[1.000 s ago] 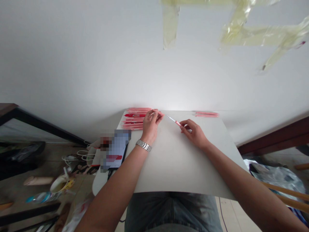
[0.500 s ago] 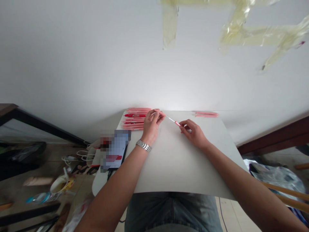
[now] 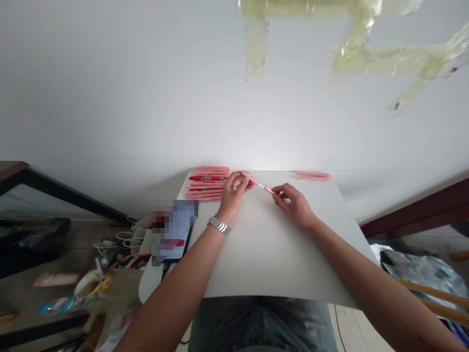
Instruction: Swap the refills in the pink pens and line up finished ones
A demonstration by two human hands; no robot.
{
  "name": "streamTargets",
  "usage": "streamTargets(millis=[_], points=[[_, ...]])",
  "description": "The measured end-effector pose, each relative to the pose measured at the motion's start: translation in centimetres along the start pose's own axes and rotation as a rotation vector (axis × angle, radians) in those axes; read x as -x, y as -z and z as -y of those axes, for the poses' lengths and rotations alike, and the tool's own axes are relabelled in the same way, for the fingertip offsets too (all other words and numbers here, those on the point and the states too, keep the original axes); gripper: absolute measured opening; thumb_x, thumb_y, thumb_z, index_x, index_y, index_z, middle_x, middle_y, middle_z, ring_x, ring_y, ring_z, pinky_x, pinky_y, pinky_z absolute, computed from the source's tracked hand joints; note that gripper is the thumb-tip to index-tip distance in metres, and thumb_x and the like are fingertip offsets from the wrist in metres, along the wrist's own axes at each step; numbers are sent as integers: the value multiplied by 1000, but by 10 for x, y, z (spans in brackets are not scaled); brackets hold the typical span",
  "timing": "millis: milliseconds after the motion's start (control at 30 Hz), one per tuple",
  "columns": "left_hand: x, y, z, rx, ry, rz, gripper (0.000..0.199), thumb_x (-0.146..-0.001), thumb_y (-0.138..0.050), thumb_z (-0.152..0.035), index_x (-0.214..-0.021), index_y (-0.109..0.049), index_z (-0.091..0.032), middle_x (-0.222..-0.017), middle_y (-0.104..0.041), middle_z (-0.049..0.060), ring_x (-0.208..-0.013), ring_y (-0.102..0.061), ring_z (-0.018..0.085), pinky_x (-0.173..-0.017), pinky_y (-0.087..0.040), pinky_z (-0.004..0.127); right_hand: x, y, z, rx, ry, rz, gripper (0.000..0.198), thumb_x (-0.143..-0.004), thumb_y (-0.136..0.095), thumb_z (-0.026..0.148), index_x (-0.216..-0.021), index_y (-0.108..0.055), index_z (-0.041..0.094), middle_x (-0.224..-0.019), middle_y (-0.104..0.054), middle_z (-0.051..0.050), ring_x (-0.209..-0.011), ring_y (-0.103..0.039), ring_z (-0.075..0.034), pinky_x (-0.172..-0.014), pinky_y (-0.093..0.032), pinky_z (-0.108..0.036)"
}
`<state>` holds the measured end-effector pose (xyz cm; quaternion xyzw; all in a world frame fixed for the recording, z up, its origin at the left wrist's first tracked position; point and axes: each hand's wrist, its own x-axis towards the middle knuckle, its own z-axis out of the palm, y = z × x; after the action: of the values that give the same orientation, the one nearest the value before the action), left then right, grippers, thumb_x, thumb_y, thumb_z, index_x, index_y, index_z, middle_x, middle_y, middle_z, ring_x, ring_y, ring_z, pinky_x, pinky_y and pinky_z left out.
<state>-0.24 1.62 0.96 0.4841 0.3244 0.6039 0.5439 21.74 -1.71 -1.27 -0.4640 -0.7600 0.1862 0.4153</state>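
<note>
My left hand (image 3: 233, 189), with a metal watch (image 3: 219, 224) on its wrist, pinches a pink pen barrel (image 3: 251, 179) above the table. My right hand (image 3: 294, 204) grips the pink lower part of the pen (image 3: 268, 190) between thumb and fingers. A short stretch of white refill (image 3: 260, 185) shows between the two pink parts, its upper end inside the barrel. Beside my left hand lies a row of pink pens (image 3: 210, 170), with red pens (image 3: 205, 178) among them; my hand hides some of their right ends.
A few pink pens (image 3: 313, 176) lie at the table's back right, close to the wall. A phone (image 3: 179, 230), partly blurred out, rests at the left edge of the white table (image 3: 278, 264). A cup (image 3: 88, 285) and a bottle (image 3: 62, 305) are low on the left.
The two pen parts have come closer together, so less of the white refill shows between them. Both hands keep their grip; the view has tilted slightly.
</note>
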Motion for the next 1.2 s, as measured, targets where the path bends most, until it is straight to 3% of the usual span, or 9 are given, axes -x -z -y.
streamTargets(millis=[233,1200], points=[[8,-8,1,-7,24,125,26,-90,-73,-43,-101,-65,-21,-104,-69,5,-100,-70,18,-98,-60,41,0,2,6,13,-10,17,21,-101,-56,39,-112,-68,26,-97,-64,-6,-80,-67,-18,-71,-55,-33],[11,-6,2,38,111,136,33,-90,-73,-47,-106,-61,-21,-111,-77,12,-109,-74,24,-97,-59,42,0,3,11,32,37,-16,21,-103,-54,36,-116,-68,26,-96,-64,-6,-80,-64,-18,-74,-54,-35]])
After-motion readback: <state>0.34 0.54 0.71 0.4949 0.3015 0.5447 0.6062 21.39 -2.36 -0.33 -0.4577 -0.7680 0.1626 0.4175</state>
